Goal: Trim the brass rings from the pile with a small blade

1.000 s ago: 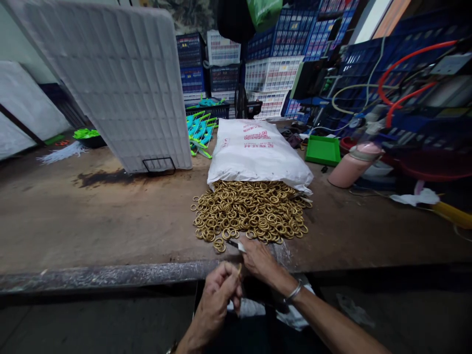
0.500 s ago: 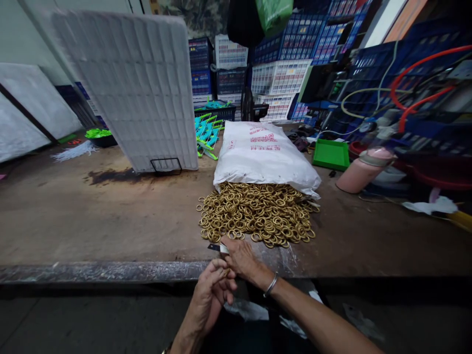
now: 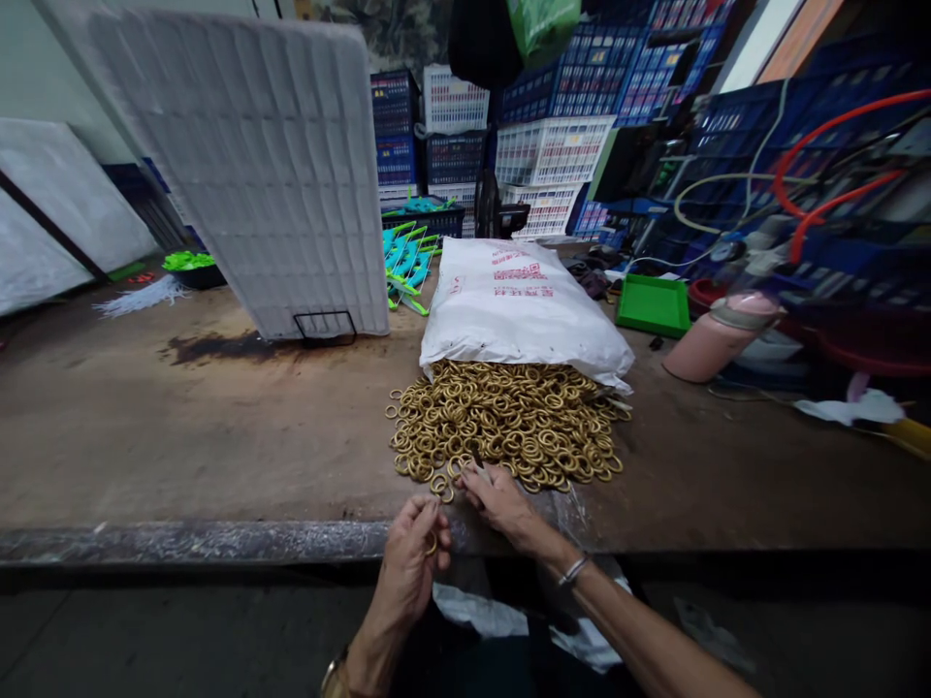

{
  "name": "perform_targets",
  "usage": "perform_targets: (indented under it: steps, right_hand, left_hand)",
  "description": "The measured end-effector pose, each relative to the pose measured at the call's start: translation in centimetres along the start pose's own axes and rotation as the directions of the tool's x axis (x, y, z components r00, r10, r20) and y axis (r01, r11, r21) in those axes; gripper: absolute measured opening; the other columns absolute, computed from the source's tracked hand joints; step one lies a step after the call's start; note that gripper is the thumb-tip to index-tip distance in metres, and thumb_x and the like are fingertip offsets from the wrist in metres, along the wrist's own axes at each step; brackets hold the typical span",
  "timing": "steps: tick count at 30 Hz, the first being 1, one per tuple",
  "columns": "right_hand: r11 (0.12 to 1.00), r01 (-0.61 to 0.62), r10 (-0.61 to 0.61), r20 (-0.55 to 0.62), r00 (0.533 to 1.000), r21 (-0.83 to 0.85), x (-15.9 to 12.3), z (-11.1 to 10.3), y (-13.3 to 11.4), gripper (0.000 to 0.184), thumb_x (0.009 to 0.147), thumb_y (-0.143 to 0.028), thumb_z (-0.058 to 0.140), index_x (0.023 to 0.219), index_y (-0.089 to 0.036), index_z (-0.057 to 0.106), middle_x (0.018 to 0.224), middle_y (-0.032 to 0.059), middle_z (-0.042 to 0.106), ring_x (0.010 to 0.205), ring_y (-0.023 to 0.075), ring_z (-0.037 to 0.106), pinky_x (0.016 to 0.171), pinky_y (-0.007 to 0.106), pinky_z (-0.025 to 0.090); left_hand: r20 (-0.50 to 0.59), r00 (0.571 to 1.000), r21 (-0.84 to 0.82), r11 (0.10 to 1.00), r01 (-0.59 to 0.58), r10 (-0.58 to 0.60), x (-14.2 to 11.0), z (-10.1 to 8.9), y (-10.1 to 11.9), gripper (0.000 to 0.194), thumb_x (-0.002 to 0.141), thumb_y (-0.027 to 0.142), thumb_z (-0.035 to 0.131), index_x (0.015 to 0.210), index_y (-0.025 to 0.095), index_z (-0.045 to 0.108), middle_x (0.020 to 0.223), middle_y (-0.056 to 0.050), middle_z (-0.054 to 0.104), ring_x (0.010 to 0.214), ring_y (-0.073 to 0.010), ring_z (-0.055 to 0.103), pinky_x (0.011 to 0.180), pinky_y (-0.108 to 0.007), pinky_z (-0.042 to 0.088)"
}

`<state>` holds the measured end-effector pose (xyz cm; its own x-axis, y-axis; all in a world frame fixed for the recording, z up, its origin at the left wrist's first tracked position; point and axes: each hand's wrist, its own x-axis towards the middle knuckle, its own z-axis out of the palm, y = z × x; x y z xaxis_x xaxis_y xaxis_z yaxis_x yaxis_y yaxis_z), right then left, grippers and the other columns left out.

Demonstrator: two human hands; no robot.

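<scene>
At the bench (image 3: 305, 456) edge, the left hand (image 3: 413, 553) pinches one round gold ring (image 3: 432, 544), partly hidden by fingers; the right hand (image 3: 501, 504), half closed at the heap of rings (image 3: 509, 417), grips a blurred, thin tool (image 3: 481, 468).

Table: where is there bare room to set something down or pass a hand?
Left of the rings, a wide patch between the stain and the front edge; right of the rings, another, in front of the bottle. Crowded: around tray and bottle, behind bag.
</scene>
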<state>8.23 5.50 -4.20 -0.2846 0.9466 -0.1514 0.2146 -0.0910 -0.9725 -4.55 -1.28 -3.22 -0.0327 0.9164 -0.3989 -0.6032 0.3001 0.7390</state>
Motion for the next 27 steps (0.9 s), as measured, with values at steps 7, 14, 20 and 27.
perform_targets:
  steps: [7, 14, 20, 27]
  right_hand:
    - [0.984, -0.081, 0.057, 0.149, 0.987, 0.161, -2.1, 0.2, -0.5, 0.025, 0.076, -0.038, 0.043, 0.061, -0.019, 0.042, 0.045, -0.008, 0.032, 0.041, 0.0061, 0.027, 0.041, 0.02, 0.021]
    - [0.976, -0.16, 0.146, 0.098, 0.984, 0.151, -2.3, 0.5, -0.4, 0.031, 0.081, -0.045, 0.037, 0.064, -0.02, 0.042, 0.044, -0.0085, 0.033, 0.035, 0.0052, 0.025, 0.037, 0.02, 0.02]
    - [0.978, -0.171, 0.165, 0.057, 0.985, 0.123, -2.1, 0.5, 0.0, 0.022, 0.079, -0.041, 0.042, 0.071, -0.02, 0.042, 0.046, -0.0088, 0.038, 0.036, 0.0057, 0.028, 0.038, 0.019, 0.024]
    - [0.997, -0.065, 0.065, 0.009, 0.998, 0.039, -1.7, 0.4, -0.2, 0.02, 0.077, -0.037, 0.043, 0.067, -0.02, 0.042, 0.049, -0.0072, 0.041, 0.044, 0.0072, 0.035, 0.044, 0.019, 0.029]
  left_hand:
    - [-0.003, 0.991, 0.319, 0.94, -0.124, 0.132, 1.2, 1.0, -1.0, 0.033, 0.068, 0.044, 0.061, 0.082, 0.016, 0.054, 0.045, 0.009, 0.042, 0.034, -0.0038, 0.031, 0.033, -0.015, 0.023]
    - [0.038, 0.948, 0.469, 0.833, -0.295, 0.315, 1.2, 1.5, -0.9, 0.022, 0.073, 0.036, 0.057, 0.066, 0.016, 0.055, 0.051, 0.005, 0.05, 0.044, -0.0071, 0.041, 0.045, -0.018, 0.033]
    - [0.109, 0.905, 0.532, 0.745, -0.403, 0.412, 0.9, 1.8, -0.9, 0.016, 0.075, 0.03, 0.056, 0.066, 0.016, 0.058, 0.059, 0.001, 0.058, 0.06, -0.0125, 0.052, 0.062, -0.023, 0.041]
    - [0.062, 0.996, 0.434, 0.897, -0.089, 0.068, 1.1, 1.2, -0.7, 0.03, 0.075, 0.045, 0.054, 0.066, 0.016, 0.051, 0.046, 0.007, 0.043, 0.034, -0.0034, 0.027, 0.034, -0.016, 0.019]
